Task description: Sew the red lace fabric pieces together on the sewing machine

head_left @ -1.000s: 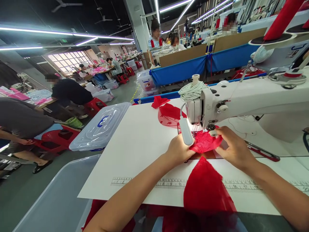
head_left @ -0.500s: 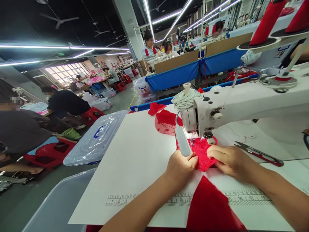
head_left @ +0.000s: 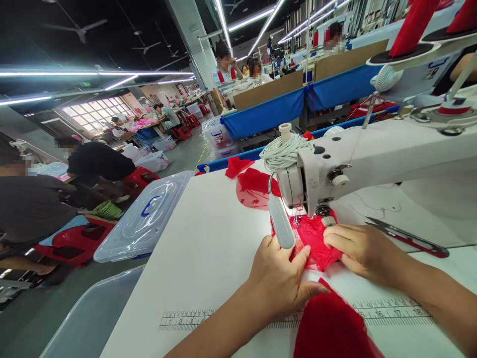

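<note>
Red lace fabric [head_left: 316, 243] lies under the needle area of a white sewing machine [head_left: 357, 159]. My right hand [head_left: 359, 248] pinches the fabric's right edge between thumb and bent fingers. On the left, my left hand [head_left: 278, 271] rests flat on the fabric's near-left side, thumb spread away from the fingers; some fingertips are hidden behind a grey lamp head [head_left: 282, 223]. Below the thumb, a darker red cloth piece [head_left: 331, 328] hangs over the table's near edge, and the thumb tip meets or overlaps its top corner.
Thread snips [head_left: 408, 237] lie right of my right hand. Sheer red pieces [head_left: 255, 189] sit behind the lamp. A printed ruler [head_left: 186, 318] runs along the white tabletop [head_left: 201, 238]. Left of the table stands a lidded clear bin [head_left: 149, 214]. Red thread cones [head_left: 413, 30] stand above the machine.
My left hand has opened from a closed grip, its thumb moving out toward the near red cloth. My right hand still pinches the lace. The view has shifted slightly.
</note>
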Available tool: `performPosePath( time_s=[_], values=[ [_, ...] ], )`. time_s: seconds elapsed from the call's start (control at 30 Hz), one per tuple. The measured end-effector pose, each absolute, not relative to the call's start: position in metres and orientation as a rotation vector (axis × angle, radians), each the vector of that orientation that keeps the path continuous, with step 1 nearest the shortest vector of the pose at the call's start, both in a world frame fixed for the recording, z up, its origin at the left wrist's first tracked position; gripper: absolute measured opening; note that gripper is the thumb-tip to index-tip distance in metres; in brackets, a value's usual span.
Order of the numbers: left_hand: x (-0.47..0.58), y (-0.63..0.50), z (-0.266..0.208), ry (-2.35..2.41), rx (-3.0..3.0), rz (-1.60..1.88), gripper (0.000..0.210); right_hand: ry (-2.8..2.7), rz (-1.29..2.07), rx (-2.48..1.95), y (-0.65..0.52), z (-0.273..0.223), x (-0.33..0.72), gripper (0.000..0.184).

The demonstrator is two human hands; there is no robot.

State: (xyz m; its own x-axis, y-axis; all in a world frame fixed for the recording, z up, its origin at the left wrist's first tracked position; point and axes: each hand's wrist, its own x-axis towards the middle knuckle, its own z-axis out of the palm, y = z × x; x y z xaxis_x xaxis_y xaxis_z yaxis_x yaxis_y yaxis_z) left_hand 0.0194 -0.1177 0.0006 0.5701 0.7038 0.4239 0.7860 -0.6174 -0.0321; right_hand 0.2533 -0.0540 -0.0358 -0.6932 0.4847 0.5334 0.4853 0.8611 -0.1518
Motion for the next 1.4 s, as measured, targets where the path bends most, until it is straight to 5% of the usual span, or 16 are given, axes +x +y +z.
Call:
performPosePath(
  time_s=[0.97, 1.4],
  values=[
    [0.014, -0.112, 0.001, -1.216, -2.541, -0.407, 0.065, -2.422, -0.159, -0.736, -0.052, -0.022, 0.247, 0.028],
    [0.01, -0.106, 0.001, -1.199, -2.583, -0.425, 0.077, -2.438, -0.098, -0.719, -0.051, -0.024, 0.244, 0.024]
  ],
)
